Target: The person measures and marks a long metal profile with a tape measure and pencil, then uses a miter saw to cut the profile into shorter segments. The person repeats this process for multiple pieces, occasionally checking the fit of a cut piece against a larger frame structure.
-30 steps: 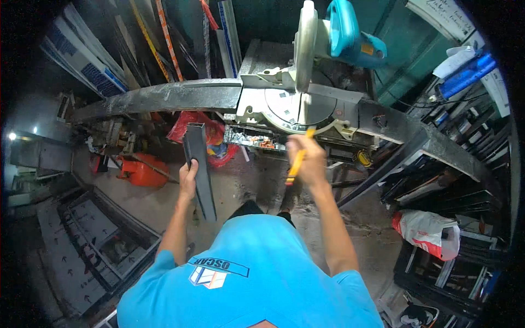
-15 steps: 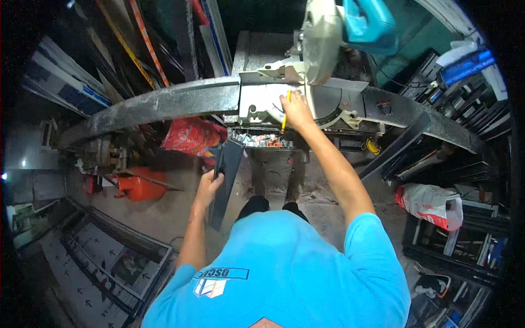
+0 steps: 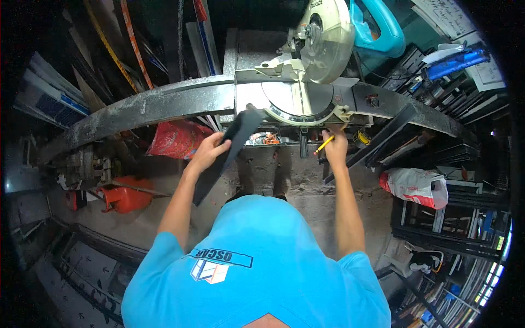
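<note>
The left hand (image 3: 208,153) grips a dark, flat-sided profile (image 3: 236,141), held slanting over the floor, its far end overlapping the front left of the saw base (image 3: 249,97) in view; whether they touch, I cannot tell. The right hand (image 3: 335,148) is closed around 1 yellow pencil (image 3: 324,144), near the saw's front edge. The miter saw (image 3: 328,46) interrupts the long grey tabletop (image 3: 180,101). A red bag (image 3: 178,140) lies just beyond the left hand, and an orange-red container (image 3: 128,197) farther left. Right of the right hand, a tape measure (image 3: 361,138) and a slanting dark bar (image 3: 385,136) crowd the space; a white-and-red bag (image 3: 416,186) sits farther right.
</note>
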Demonstrator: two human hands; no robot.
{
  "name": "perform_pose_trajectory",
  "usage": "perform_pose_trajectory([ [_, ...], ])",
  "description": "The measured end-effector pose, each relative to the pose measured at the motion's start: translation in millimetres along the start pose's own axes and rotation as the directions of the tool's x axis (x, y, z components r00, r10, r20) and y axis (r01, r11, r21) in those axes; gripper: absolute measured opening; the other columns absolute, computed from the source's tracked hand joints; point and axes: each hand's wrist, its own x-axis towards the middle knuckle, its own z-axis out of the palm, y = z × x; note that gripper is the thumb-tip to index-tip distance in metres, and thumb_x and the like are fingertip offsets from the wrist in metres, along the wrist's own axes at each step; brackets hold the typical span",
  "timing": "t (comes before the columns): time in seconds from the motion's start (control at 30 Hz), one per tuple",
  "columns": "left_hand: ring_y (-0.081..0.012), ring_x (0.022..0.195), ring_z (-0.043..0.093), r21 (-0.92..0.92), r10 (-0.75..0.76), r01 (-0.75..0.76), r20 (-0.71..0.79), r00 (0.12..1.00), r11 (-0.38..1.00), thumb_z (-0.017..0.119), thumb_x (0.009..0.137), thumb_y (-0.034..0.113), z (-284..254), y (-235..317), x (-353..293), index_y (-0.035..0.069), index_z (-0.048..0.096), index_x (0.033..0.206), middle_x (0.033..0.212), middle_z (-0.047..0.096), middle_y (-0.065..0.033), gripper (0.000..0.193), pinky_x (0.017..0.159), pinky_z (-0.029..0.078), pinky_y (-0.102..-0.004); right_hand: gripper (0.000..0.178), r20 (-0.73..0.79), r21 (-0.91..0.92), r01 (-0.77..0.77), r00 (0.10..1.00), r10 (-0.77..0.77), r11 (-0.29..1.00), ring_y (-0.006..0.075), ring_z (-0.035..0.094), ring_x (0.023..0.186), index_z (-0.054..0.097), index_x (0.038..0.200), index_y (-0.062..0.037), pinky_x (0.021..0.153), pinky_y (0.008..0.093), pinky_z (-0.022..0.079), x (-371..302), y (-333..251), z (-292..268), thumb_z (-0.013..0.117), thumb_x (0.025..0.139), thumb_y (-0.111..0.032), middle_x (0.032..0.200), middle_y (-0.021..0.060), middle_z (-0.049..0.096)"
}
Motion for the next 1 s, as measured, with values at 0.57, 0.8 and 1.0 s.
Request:
perform_pose_trajectory([
  [0.57, -0.0359, 0.109, 0.067, 0.617, 0.281, -0.477, 0.392, 0.876, 0.626, 0.089, 0.071, 0.023, 42, 77, 133, 0.018, 0.064, 0.138, 0.123, 0.065, -0.0127, 0.072, 0.093, 0.055, -0.0424, 0.056, 0.280, 0.930, -0.368, 0.743, 0.609, 0.022, 0.0394, 0.068, 0.100, 0.057, 0.118, 0.0012, 0.088, 0.0506, 0.059, 35, -130, 104, 0.086, 0.087, -0.036, 0.112, 0.0165, 0.062],
  [0.8, -0.0373, 0.126, 0.052, 0.832, 0.295, -0.423, 0.328, 0.897, 0.360, 0.087, 0.068, 0.016, 23, 43, 181, 0.020, 0.074, 0.127, 0.136, 0.058, -0.0152, 0.060, 0.104, 0.046, -0.0459, 0.038, 0.507, 0.795, -0.597, 0.750, 0.424, 0.105, 0.0320, 0.075, 0.092, 0.058, 0.122, -0.0005, 0.081, 0.0451, 0.064, 26, -92, 46, 0.071, 0.098, -0.027, 0.116, 0.0228, 0.070],
  [1.0, -0.0404, 0.141, 0.035, 0.871, 0.528, -0.457, 0.305, 0.793, 0.182, 0.094, 0.059, 0.025, 47, 50, 196, 0.018, 0.076, 0.103, 0.159, 0.035, -0.0139, 0.048, 0.112, 0.028, -0.0675, 0.031, 0.214, 0.838, -0.389, 0.879, 0.425, 0.383, 0.0233, 0.074, 0.086, 0.060, 0.119, -0.0008, 0.078, 0.0360, 0.064, 38, -124, -59, 0.067, 0.100, -0.024, 0.106, 0.0175, 0.073],
])
